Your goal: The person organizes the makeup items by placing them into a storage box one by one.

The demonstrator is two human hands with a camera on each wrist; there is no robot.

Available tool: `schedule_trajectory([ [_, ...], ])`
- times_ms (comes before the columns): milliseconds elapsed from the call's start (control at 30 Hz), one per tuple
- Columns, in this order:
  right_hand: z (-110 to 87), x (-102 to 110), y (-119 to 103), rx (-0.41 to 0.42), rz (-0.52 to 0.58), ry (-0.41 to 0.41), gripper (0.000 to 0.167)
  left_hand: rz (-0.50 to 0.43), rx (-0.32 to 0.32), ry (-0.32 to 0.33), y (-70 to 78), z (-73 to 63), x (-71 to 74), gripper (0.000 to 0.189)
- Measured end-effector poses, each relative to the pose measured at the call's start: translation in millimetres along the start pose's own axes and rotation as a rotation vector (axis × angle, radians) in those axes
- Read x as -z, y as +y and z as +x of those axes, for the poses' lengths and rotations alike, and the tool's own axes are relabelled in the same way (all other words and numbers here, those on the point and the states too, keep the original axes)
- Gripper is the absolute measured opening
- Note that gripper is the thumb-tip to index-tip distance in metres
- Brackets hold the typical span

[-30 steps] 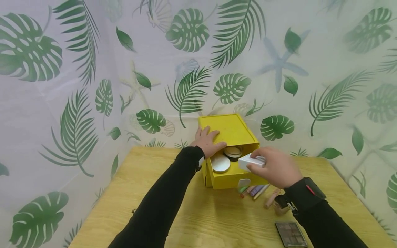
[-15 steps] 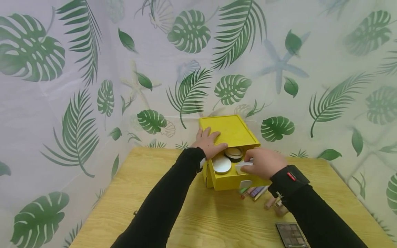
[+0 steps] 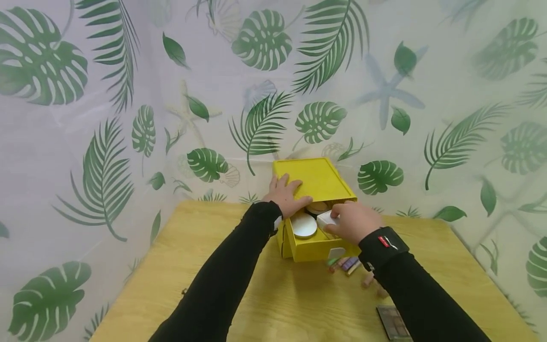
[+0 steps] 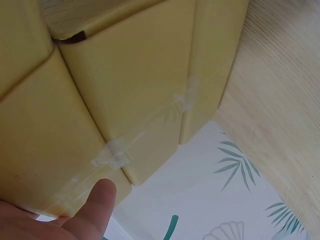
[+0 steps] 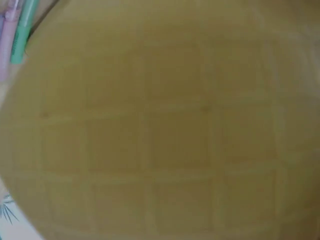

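Note:
My left hand (image 3: 285,194) rests with spread fingers on the top left edge of a yellow box (image 3: 318,178) with a pulled-out drawer (image 3: 307,254). Between thumb and fingers, my right hand (image 3: 358,222) pinches a small white box (image 3: 325,220) inside the drawer's right part. A round white disc (image 3: 304,225) lies at the drawer's left, and a dark-rimmed round container (image 3: 317,207) sits behind it, partly hidden. In the left wrist view a fingertip (image 4: 104,192) shows against the box's yellow side (image 4: 130,85). A grid-embossed yellow surface (image 5: 180,140) fills most of the right wrist view.
On the wooden table (image 3: 273,304), several slim coloured tubes (image 3: 348,264) lie before the drawer. An eyeshadow palette (image 3: 392,324) is near the front, partly under the right sleeve (image 3: 420,289). A leaf-patterned sheet (image 3: 384,142) hangs behind.
My right hand has moved left and into the drawer with the small white box, which now partly hides the dark-rimmed container. My left hand has kept its place on the box.

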State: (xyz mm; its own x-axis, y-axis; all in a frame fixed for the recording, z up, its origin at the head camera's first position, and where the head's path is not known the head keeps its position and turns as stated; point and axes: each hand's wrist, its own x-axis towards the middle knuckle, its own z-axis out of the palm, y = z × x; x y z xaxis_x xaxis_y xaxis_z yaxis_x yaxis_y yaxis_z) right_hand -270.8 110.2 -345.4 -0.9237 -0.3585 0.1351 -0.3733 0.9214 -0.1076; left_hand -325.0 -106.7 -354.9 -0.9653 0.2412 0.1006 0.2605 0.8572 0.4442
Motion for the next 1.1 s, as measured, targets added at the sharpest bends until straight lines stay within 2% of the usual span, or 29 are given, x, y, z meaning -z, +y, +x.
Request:
schedule_trajectory([
  [300,-2.0,5,-1,0.006,0.014,-0.052,0.034,0.001,-0.001,0.007,3.5,1.4,5.6,0.073],
  [467,-7.9,0,-2,0.015,-0.018,0.019,0.032,-0.016,-0.015,0.004,2.4,1.0,4.7,0.073],
  [600,-14.3,-11,0,0.037,-0.005,0.110,0.033,0.001,0.007,-0.018,-1.0,3.3,-1.0,0.074],
  [733,-18.7,-20,5,0.041,0.035,0.238,0.035,-0.016,0.004,-0.014,-1.8,5.0,-3.0,0.072],
  [833,-22.6,-26,7,0.075,0.070,0.402,0.030,-0.026,0.000,-0.015,-0.9,4.7,-3.0,0.071],
  [1000,-32.5,-32,10,0.250,0.114,0.692,0.013,-0.027,0.009,-0.019,1.1,3.3,-0.7,0.069],
  [1100,-45.9,-32,9,0.311,0.159,0.790,0.013,-0.037,-0.005,-0.025,3.5,2.8,1.2,0.068],
])
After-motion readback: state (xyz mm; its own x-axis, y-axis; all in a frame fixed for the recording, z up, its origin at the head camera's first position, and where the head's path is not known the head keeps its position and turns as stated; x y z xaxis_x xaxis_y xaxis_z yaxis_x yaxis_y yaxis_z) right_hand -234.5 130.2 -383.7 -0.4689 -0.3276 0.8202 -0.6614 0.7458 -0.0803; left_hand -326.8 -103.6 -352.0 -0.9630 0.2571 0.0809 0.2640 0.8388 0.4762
